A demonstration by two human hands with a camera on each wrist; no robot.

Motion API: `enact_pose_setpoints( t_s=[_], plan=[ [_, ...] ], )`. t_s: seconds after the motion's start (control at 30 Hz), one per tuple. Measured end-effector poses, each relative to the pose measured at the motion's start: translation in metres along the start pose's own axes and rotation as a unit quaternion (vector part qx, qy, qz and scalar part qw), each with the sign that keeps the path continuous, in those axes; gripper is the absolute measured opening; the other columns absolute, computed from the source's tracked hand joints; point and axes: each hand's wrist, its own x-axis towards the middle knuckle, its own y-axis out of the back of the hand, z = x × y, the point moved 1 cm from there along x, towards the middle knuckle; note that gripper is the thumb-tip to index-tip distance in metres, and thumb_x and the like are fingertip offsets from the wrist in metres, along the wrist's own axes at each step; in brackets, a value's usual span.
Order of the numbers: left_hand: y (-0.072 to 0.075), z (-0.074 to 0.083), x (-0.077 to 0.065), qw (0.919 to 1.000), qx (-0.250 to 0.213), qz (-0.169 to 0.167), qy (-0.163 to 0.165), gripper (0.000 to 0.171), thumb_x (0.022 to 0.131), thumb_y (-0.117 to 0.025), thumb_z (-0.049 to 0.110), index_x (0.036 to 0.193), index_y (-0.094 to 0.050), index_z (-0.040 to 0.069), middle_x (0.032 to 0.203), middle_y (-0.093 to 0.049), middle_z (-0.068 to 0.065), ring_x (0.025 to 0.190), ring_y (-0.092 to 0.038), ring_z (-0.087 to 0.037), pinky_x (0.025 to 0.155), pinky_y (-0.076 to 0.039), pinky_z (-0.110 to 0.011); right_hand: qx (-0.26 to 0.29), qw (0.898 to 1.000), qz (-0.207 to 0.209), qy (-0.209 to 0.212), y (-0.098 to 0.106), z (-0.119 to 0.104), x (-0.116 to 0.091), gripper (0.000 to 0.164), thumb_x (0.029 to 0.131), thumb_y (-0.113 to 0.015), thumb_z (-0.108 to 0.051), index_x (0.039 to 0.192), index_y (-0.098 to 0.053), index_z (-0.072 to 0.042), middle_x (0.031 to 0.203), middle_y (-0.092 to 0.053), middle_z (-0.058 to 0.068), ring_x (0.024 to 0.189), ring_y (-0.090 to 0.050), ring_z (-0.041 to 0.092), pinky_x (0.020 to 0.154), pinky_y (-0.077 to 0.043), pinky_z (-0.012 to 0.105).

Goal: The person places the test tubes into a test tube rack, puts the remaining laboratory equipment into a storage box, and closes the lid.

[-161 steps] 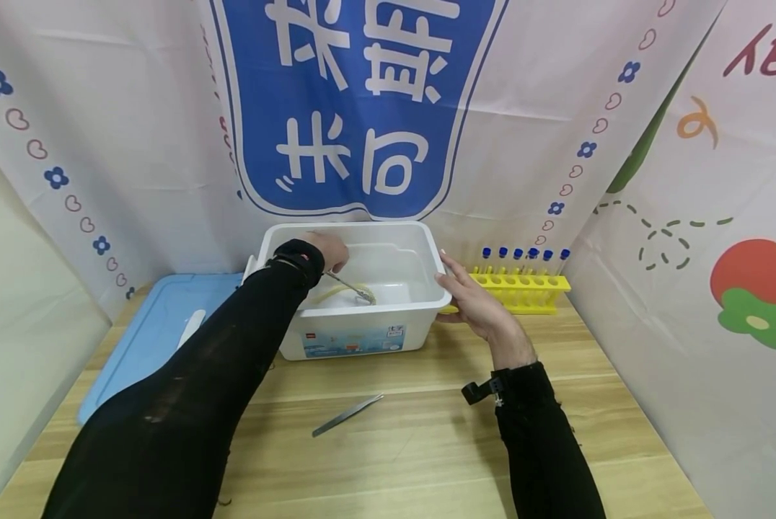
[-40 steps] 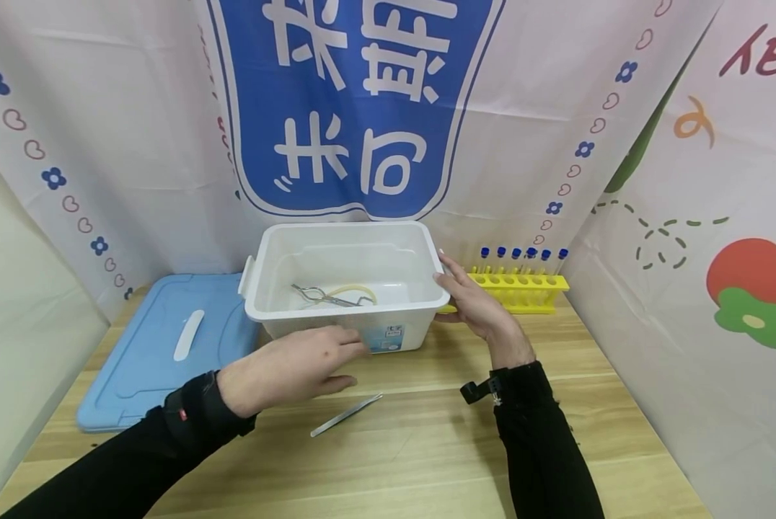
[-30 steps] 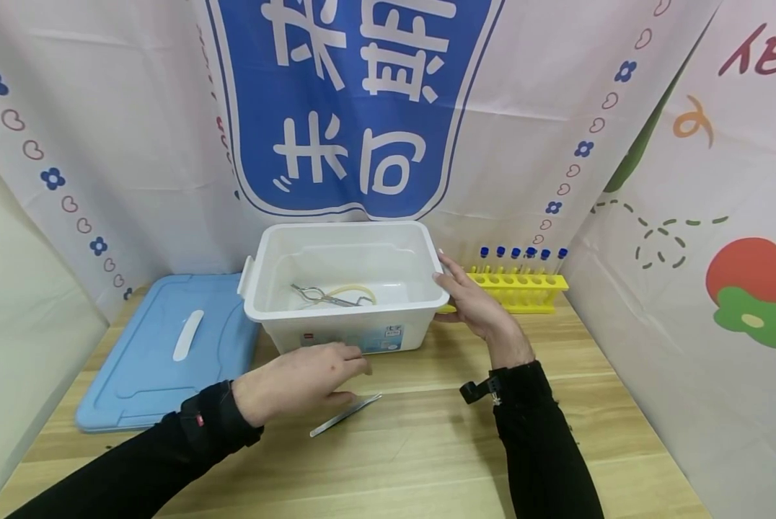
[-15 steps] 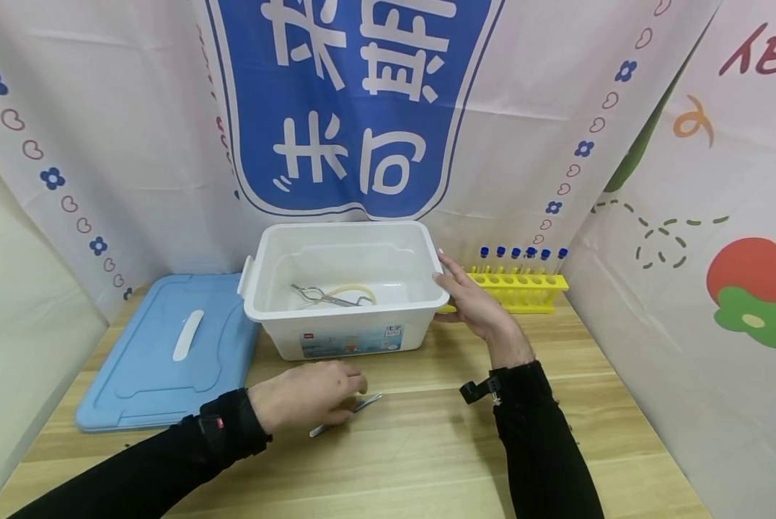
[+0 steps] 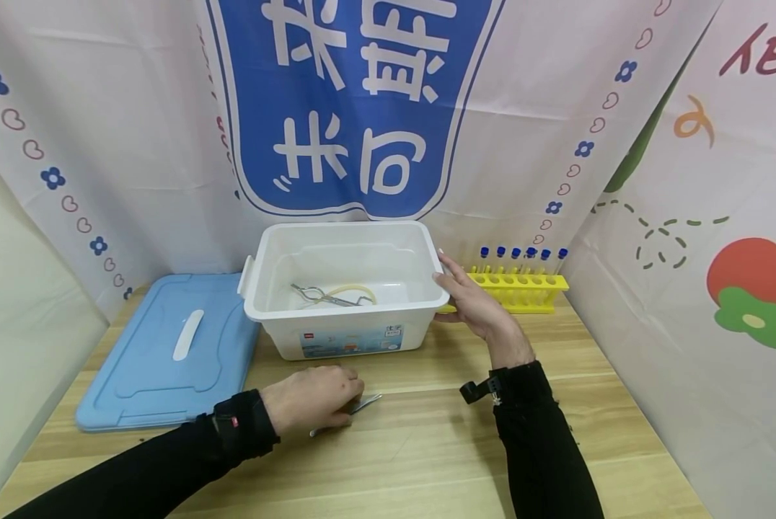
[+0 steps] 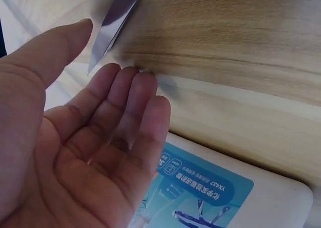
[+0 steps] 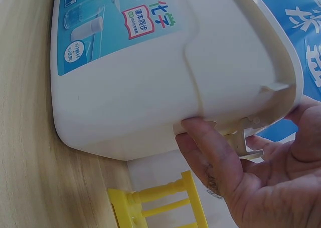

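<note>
A pair of metal tweezers (image 5: pixel 367 404) lies on the wooden table in front of a white plastic storage box (image 5: pixel 345 314). My left hand (image 5: pixel 313 398) is over the tweezers and hides their middle. In the left wrist view, the tweezers (image 6: pixel 114 25) lie between the thumb and the bent fingers, with a gap showing. My right hand (image 5: pixel 479 306) holds the box's right end, with fingers at the side rim and handle. Inside the box are metal crucible tongs (image 5: pixel 326 296) and a loop of yellowish tubing (image 5: pixel 360 288).
A blue lid (image 5: pixel 148 367) with a white handle (image 5: pixel 188 335) lies left of the box. At the right, a yellow rack (image 5: pixel 521 292) carries several blue-capped tubes (image 5: pixel 515 253). A printed cloth (image 5: pixel 505 130) hangs behind the table.
My left hand has put the tongs down in the box, come out and lowered over the tweezers. The right hand has stayed at the box's right end.
</note>
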Motion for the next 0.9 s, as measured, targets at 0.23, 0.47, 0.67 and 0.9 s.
enact_pose_setpoints(
  t_s=[0.23, 0.47, 0.67, 0.9],
  plan=[
    [-0.002, 0.0002, 0.0024, 0.9999, 0.002, 0.01, 0.005, 0.025, 0.102, -0.095, 0.023, 0.097, -0.072, 0.016, 0.089, -0.064, 0.007, 0.075, -0.052, -0.003, 0.067, -0.051, -0.022, -0.001, 1.0, 0.001, 0.0, -0.0003, 0.0, -0.0003, 0.074, 0.127, -0.049, -0.048, 0.19, -0.011, -0.043, 0.198, -0.017, 0.019, 0.172, -0.043, 0.058, 0.132, -0.047, 0.08],
    [-0.0029, -0.0007, 0.0026, 0.9994, -0.029, 0.014, 0.013, 0.019, 0.103, -0.092, 0.011, 0.097, -0.073, 0.014, 0.089, -0.068, 0.005, 0.073, -0.052, -0.002, 0.064, -0.051, -0.021, -0.001, 1.0, 0.001, -0.001, 0.0, -0.0007, -0.0005, 0.074, 0.127, -0.048, -0.047, 0.19, -0.011, -0.043, 0.197, -0.019, 0.02, 0.172, -0.043, 0.058, 0.131, -0.047, 0.079],
    [-0.0007, -0.0022, 0.0017, 0.9986, -0.052, 0.009, 0.006, 0.019, 0.103, -0.089, 0.005, 0.098, -0.074, 0.015, 0.09, -0.069, 0.006, 0.074, -0.053, -0.002, 0.066, -0.051, -0.021, -0.003, 1.0, 0.0, -0.003, -0.0004, -0.0009, -0.0003, 0.073, 0.127, -0.048, -0.048, 0.19, -0.011, -0.043, 0.198, -0.017, 0.019, 0.172, -0.043, 0.058, 0.131, -0.047, 0.079],
    [0.0063, -0.0041, 0.0009, 0.9975, -0.067, 0.017, -0.014, 0.021, 0.103, -0.088, 0.004, 0.095, -0.072, 0.015, 0.086, -0.066, 0.009, 0.072, -0.051, 0.0, 0.065, -0.049, -0.019, 0.002, 1.0, 0.001, -0.004, 0.0002, 0.0006, 0.0017, 0.073, 0.127, -0.049, -0.047, 0.19, -0.011, -0.043, 0.198, -0.018, 0.019, 0.172, -0.042, 0.058, 0.132, -0.046, 0.079]
  ],
)
